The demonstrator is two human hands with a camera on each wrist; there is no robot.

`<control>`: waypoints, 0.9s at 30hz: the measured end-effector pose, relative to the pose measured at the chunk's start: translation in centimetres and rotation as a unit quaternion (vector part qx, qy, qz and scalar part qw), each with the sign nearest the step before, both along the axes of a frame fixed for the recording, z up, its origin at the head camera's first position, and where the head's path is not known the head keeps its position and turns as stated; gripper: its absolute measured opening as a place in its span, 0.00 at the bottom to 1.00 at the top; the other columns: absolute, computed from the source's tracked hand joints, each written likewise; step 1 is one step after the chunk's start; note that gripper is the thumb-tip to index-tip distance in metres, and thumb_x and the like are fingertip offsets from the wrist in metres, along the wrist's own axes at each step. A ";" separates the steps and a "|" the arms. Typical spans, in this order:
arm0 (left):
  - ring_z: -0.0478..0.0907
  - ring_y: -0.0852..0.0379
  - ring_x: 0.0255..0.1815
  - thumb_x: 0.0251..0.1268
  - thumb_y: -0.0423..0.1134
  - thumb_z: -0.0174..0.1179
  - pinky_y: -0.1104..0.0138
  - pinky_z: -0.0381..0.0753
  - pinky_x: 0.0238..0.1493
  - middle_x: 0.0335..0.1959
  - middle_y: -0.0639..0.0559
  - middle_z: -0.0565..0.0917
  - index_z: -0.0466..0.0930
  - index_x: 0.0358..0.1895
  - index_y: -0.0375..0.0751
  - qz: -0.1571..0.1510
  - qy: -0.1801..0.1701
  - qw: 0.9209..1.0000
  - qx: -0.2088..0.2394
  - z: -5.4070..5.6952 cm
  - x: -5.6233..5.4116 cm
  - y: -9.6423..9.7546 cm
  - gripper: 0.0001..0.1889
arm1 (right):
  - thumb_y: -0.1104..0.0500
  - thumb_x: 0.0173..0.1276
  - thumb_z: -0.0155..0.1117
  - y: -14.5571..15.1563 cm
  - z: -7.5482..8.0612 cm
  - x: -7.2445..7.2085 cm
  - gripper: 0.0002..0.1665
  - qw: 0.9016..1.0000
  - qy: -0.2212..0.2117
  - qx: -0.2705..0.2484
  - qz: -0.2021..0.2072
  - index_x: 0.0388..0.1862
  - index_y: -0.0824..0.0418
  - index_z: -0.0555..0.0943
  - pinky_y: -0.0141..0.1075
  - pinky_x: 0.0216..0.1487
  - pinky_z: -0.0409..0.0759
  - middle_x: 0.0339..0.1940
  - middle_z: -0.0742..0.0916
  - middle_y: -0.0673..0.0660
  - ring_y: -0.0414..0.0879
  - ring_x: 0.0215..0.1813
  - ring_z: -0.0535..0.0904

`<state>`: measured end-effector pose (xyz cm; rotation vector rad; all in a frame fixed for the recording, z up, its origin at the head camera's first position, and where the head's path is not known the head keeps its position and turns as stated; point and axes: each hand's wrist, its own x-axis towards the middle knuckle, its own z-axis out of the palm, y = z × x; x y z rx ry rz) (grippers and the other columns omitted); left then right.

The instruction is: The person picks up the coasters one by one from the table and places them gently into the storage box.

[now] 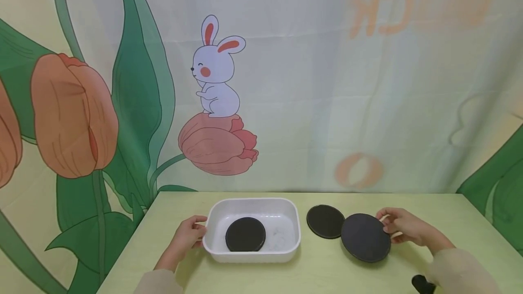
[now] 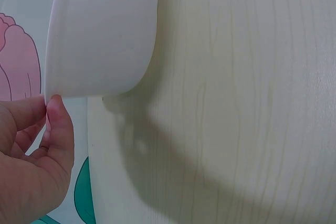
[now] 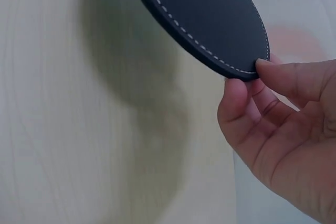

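Head view, left hand [image 1: 189, 234] gripping a dish [image 1: 250, 257] by its end, inner disc [image 1: 245, 234] lying within, right hand [image 1: 406, 227] holding a tilted disc [image 1: 365, 237] above the desk [image 1: 175, 210], left wrist view, digits pinching the rim, right wrist view, fingertips pinching the stitched edge.

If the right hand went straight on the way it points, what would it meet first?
Likely the black disc lying between the held coaster and the white tray. The right hand holds its coaster raised, so it might pass over; height is unclear.
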<state>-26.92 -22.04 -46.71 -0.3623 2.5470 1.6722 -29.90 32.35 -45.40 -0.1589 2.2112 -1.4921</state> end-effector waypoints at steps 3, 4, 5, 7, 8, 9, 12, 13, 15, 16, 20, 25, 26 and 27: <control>0.74 0.55 0.30 0.61 0.29 0.48 0.67 0.77 0.28 0.35 0.43 0.73 0.68 0.53 0.33 0.000 -0.002 1.000 -0.001 0.0 0.1 0.0 0.16 | 0.69 0.57 0.52 -0.8 0.3 0.0 0.18 1.000 0.007 -0.011 0.009 0.47 0.69 0.65 0.38 0.29 0.75 0.30 0.72 0.53 0.44 0.28 0.71; 0.74 0.55 0.30 0.61 0.29 0.48 0.67 0.77 0.28 0.35 0.43 0.73 0.68 0.53 0.33 0.001 -0.003 1.000 -0.001 0.0 0.1 0.0 0.16 | 0.69 0.57 0.52 -1.0 0.4 -0.1 0.18 1.000 0.010 -0.015 0.014 0.48 0.70 0.64 0.38 0.29 0.76 0.30 0.72 0.53 0.44 0.28 0.71; 0.74 0.55 0.30 0.61 0.29 0.48 0.67 0.77 0.28 0.36 0.43 0.73 0.68 0.53 0.33 0.001 -0.004 1.000 -0.002 0.0 0.1 -0.1 0.16 | 0.69 0.57 0.53 -1.3 0.6 -0.1 0.18 1.000 0.013 -0.019 0.018 0.48 0.70 0.64 0.38 0.29 0.76 0.30 0.72 0.53 0.44 0.28 0.71; 0.74 0.55 0.30 0.61 0.29 0.48 0.67 0.77 0.28 0.36 0.43 0.73 0.67 0.54 0.33 0.001 -0.005 1.000 -0.002 0.0 0.1 -0.1 0.16 | 0.68 0.58 0.53 -1.9 0.8 -0.1 0.18 0.999 0.015 -0.024 0.020 0.48 0.69 0.65 0.38 0.29 0.76 0.31 0.72 0.54 0.44 0.29 0.71; 0.74 0.55 0.30 0.61 0.29 0.48 0.67 0.77 0.28 0.36 0.42 0.73 0.67 0.54 0.33 0.001 -0.005 1.000 -0.002 0.0 0.0 -0.1 0.16 | 0.68 0.58 0.53 -2.3 1.0 -0.1 0.18 0.999 0.016 -0.026 0.020 0.48 0.69 0.65 0.38 0.29 0.76 0.31 0.72 0.54 0.44 0.29 0.71; 0.74 0.55 0.30 0.61 0.29 0.48 0.68 0.77 0.28 0.36 0.43 0.73 0.67 0.54 0.33 0.001 -0.004 1.000 -0.001 0.0 0.0 -0.1 0.17 | 0.69 0.58 0.53 -2.6 1.1 -0.2 0.18 0.999 0.016 -0.028 0.020 0.48 0.69 0.65 0.38 0.29 0.76 0.31 0.72 0.54 0.44 0.29 0.71; 0.74 0.56 0.30 0.61 0.29 0.48 0.68 0.77 0.28 0.36 0.43 0.73 0.68 0.54 0.33 0.000 -0.001 1.000 -0.001 0.0 0.0 -0.1 0.17 | 0.69 0.58 0.53 -3.6 1.5 -0.2 0.18 0.999 0.020 -0.037 0.022 0.48 0.69 0.65 0.38 0.29 0.76 0.31 0.72 0.55 0.44 0.29 0.71; 0.74 0.56 0.29 0.61 0.29 0.48 0.67 0.77 0.28 0.36 0.43 0.73 0.68 0.54 0.33 0.001 0.000 1.000 0.000 0.0 0.0 0.0 0.16 | 0.68 0.59 0.53 -3.9 1.6 -0.2 0.18 0.999 0.022 -0.039 0.023 0.48 0.70 0.65 0.38 0.29 0.76 0.31 0.72 0.55 0.44 0.29 0.71; 0.74 0.56 0.29 0.61 0.29 0.48 0.67 0.77 0.28 0.35 0.42 0.73 0.68 0.53 0.33 0.000 0.002 1.000 0.001 0.0 0.0 0.0 0.16 | 0.68 0.59 0.54 -4.6 1.9 -0.1 0.18 0.998 0.025 -0.045 0.026 0.48 0.70 0.65 0.37 0.29 0.77 0.32 0.72 0.55 0.43 0.30 0.71; 0.74 0.56 0.29 0.61 0.29 0.48 0.67 0.77 0.28 0.35 0.42 0.73 0.68 0.53 0.32 -0.001 0.003 1.000 0.002 0.0 0.0 0.0 0.16 | 0.68 0.59 0.54 -5.0 2.0 -0.1 0.19 0.998 0.027 -0.048 0.028 0.49 0.70 0.66 0.37 0.29 0.77 0.32 0.72 0.55 0.43 0.30 0.72; 0.74 0.56 0.29 0.61 0.29 0.48 0.67 0.77 0.28 0.36 0.41 0.73 0.68 0.53 0.32 -0.001 0.003 1.000 0.003 0.2 0.1 0.1 0.16 | 0.68 0.58 0.55 -6.6 2.2 -0.1 0.19 0.998 0.032 -0.054 0.029 0.49 0.70 0.66 0.36 0.29 0.77 0.33 0.73 0.55 0.43 0.30 0.72; 0.74 0.56 0.28 0.61 0.28 0.48 0.66 0.77 0.28 0.35 0.43 0.73 0.68 0.53 0.32 0.001 0.004 1.000 0.005 0.3 0.2 0.2 0.16 | 0.69 0.57 0.54 -8.5 2.3 -0.3 0.19 0.997 0.036 -0.062 0.025 0.49 0.70 0.66 0.35 0.28 0.77 0.33 0.73 0.56 0.42 0.30 0.72; 0.74 0.56 0.28 0.61 0.28 0.48 0.66 0.77 0.28 0.35 0.43 0.73 0.68 0.53 0.32 0.001 0.005 1.000 0.006 0.3 0.2 0.2 0.16 | 0.69 0.57 0.55 -8.9 2.3 -0.4 0.20 0.997 0.034 -0.064 0.022 0.49 0.70 0.66 0.35 0.28 0.77 0.32 0.73 0.56 0.42 0.30 0.72; 0.74 0.57 0.28 0.60 0.28 0.48 0.66 0.77 0.29 0.34 0.43 0.73 0.68 0.53 0.32 0.000 0.006 1.000 0.006 0.3 0.2 0.1 0.16 | 0.69 0.57 0.55 -9.2 2.3 -0.4 0.20 0.997 0.033 -0.068 0.020 0.49 0.71 0.66 0.35 0.28 0.77 0.32 0.73 0.56 0.43 0.29 0.71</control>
